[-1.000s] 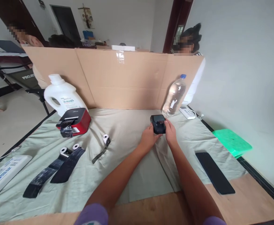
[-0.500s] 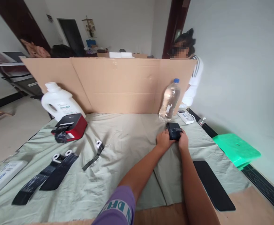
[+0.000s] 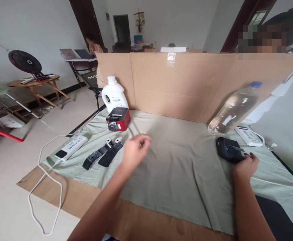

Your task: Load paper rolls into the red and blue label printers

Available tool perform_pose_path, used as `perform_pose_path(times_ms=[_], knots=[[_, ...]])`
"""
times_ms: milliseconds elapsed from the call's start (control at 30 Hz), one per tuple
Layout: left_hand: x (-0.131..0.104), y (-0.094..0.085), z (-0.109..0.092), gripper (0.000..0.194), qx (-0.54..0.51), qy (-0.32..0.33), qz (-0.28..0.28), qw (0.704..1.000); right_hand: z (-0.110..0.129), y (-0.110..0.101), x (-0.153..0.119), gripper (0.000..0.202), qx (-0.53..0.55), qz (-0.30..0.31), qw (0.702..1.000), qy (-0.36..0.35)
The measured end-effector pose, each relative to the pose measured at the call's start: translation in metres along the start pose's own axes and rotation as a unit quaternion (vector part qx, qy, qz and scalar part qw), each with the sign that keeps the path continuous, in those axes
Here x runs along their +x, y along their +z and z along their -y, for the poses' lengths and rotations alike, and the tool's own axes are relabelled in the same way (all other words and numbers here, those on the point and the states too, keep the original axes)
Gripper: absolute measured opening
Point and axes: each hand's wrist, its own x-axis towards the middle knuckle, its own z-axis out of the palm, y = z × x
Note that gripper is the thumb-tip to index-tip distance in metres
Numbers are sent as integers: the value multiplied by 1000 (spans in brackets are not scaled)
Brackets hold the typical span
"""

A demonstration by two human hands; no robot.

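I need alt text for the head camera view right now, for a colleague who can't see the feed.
The right hand rests on a small black printer on a green cloth, near a lying water bottle. The left hand hovers, loosely curled, over the cloth near two paper rolls with black strips and a red printer; cardboard stands behind.

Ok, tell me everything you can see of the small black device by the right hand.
The small black device is a compact, rounded box that looks like matte black plastic, with a flatter top panel; finer detail is too small to tell. It lies on the green cloth near the table's right side, just in front of the clear water bottle. The right hand rests at its near edge, fingers touching it. The left hand is away from it, in the air.
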Motion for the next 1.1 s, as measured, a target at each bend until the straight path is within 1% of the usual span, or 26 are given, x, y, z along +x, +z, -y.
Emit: perform_pose_path(times_ms=[33, 67, 100, 133, 167, 200, 233, 267, 300, 333, 400, 500, 567, 633, 667, 700, 733, 767, 800, 833, 867, 933, 967, 1000, 1033, 1100], knots=[[5, -30, 27, 22, 49, -31, -37, 998, 2, 1, -1, 54, 11, -20, 999, 44], [9, -56, 55, 23, 96, -64, -68, 991, 4, 1, -2, 54, 22, -34, 996, 81], [12, -77, 82, 24, 138, -100, -83, 982, 5, 2, -2, 52, 30, -43, 993, 104], [14, -93, 106, 26, 167, -143, -76, 973, 6, 3, -2, 50, 30, -47, 993, 108], [14, -103, 127, 31, 177, -178, -41, 967, 6, 4, -2, 46, 25, -54, 992, 107], [14, -109, 145, 36, 158, -191, 3, 969, 6, 4, -1, 42, 16, -60, 993, 105], [13, -111, 159, 41, 130, -188, 49, 972, 5, 5, -1, 38, 8, -64, 993, 102], [11, -110, 169, 47, 107, -178, 87, 974, 4, 6, 1, 35, 0, -67, 993, 98], [9, -107, 175, 50, 96, -167, 113, 975, 3, 7, 2, 32, -4, -67, 993, 93], [8, -103, 178, 52, 100, -159, 125, 974, 1, 8, 3, 31, -6, -66, 994, 87], [6, -97, 180, 50, 137, -158, 121, 970, -3, 9, 4, 32, -5, -69, 995, 79], [6, -100, 177, 43, 162, -164, 83, 969, -6, 7, 2, 35, -1, -86, 995, 53], [6, -108, 169, 40, 148, -174, 27, 973, 0, 3, -3, 38, -7, -124, 992, -10], [6, -116, 155, 40, 96, -173, -45, 979, 19, 0, -11, 39, -16, -166, 981, -99], [5, -118, 145, 41, 55, -164, -79, 982, 34, -1, -17, 38, -14, -172, 975, -140], [4, -117, 133, 42, 11, -148, -106, 983, 54, -1, -24, 37, -2, -161, 972, -172], [3, -113, 119, 42, -31, -128, -129, 983, 79, -1, -33, 33, 22, -124, 973, -194], [1, -106, 105, 42, -61, -105, -148, 981, 107, -1, -45, 26, 49, -74, 976, -199], [-2, -95, 90, 42, -73, -80, -164, 980, 137, -1, -60, 19, 86, -10, 978, -192], [-5, -82, 75, 41, -70, -51, -178, 980, 168, -2, -78, 18, 124, 80, 971, -186], [-10, -67, 60, 38, -57, -16, -186, 981, 198, -3, -98, 17, 148, 181, 954, -187], [-22, -34, 35, 30, -10, 60, -161, 985, 250, -8, -143, 20, 179, 360, 898, -178], [-28, -17, 26, 26, 11, 99, -138, 985, 269, -11, -165, 22, 197, 430, 865, -169], [-35, -1, 19, 24, 23, 139, -109, 984, 283, -14, -184, 24, 193, 492, 836, -149], [-42, 13, 14, 24, 28, 177, -84, 980, 291, -16, -201, 28, 188, 532, 816, -125], [-54, 37, 9, 24, 27, 230, -73, 970, 291, -18, -223, 40, 180, 566, 801, -79]])
